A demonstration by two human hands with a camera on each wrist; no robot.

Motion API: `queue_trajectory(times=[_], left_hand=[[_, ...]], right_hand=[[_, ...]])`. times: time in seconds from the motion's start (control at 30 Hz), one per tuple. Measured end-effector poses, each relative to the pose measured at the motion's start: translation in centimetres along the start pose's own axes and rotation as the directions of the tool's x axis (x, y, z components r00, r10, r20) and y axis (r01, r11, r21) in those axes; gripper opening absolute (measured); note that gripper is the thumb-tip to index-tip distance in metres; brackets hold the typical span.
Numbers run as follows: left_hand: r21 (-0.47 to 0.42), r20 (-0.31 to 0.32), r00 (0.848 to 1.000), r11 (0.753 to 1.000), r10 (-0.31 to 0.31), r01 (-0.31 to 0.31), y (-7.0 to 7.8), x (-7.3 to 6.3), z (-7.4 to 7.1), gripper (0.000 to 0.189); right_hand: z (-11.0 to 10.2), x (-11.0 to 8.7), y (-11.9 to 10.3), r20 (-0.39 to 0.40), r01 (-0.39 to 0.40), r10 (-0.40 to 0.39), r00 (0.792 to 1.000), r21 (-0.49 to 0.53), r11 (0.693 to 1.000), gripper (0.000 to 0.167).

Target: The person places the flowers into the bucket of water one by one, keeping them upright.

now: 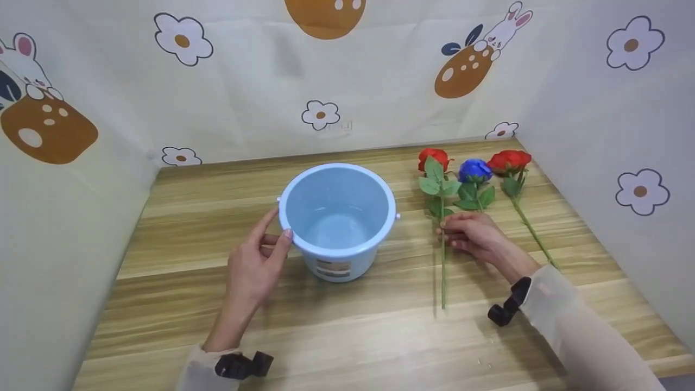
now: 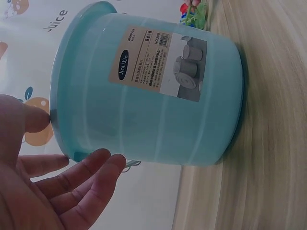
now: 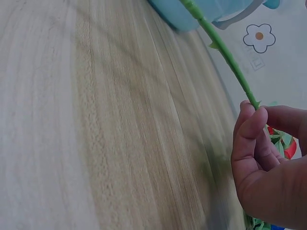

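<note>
The light blue bucket (image 1: 337, 247) stands upright on the wooden table. My left hand (image 1: 255, 266) is at its left side: the thumb touches the rim, and the other fingers spread along the outer wall below it. In the left wrist view a label (image 2: 160, 62) shows on the bucket wall. To the right, my right hand (image 1: 478, 239) pinches the green stem of a red rose (image 1: 433, 160) between thumb and fingers. The stem (image 3: 230, 62) slants past the fingertips in the right wrist view, its shadow falling on the table. The rose's bloom points away from me.
A blue rose (image 1: 475, 171) lies just right of the held one, its stem partly behind my right hand. Farther right lies another red rose (image 1: 509, 162). Patterned walls (image 1: 244, 98) border the wooden table (image 1: 179, 228) at the back and both sides.
</note>
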State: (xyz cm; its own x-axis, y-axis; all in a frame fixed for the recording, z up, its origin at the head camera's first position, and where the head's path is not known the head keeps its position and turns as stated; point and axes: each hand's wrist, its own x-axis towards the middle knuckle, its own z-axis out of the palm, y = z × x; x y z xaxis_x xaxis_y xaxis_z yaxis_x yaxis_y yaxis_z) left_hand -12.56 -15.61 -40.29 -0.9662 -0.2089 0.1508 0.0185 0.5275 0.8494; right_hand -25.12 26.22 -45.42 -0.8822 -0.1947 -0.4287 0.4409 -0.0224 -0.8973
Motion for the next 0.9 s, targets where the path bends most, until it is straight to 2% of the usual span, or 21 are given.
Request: queue_trajectory(times=[0.2, 0.47, 0.9], left_hand=[[0.003, 0.013, 1.0, 1.0, -0.011, 0.011, 0.4, 0.1, 0.3, 0.06], [-0.008, -0.015, 1.0, 1.0, 0.025, -0.025, 0.8, 0.1, 0.5, 0.059], [-0.056, -0.004, 1.0, 0.998, -0.014, 0.013, 1.4, 0.2, 0.5, 0.058]], right_hand=[[0.2, -0.3, -0.2, 0.007, 0.0, 0.0, 1.0, 0.015, 1.0, 0.018], [0.2, -0.5, -0.4, 0.014, 0.012, -0.012, 1.0, -0.005, 1.0, 0.012], [0.4, -0.7, -0.7, 0.004, 0.016, -0.017, 1.0, 0.054, 0.998, 0.016]])
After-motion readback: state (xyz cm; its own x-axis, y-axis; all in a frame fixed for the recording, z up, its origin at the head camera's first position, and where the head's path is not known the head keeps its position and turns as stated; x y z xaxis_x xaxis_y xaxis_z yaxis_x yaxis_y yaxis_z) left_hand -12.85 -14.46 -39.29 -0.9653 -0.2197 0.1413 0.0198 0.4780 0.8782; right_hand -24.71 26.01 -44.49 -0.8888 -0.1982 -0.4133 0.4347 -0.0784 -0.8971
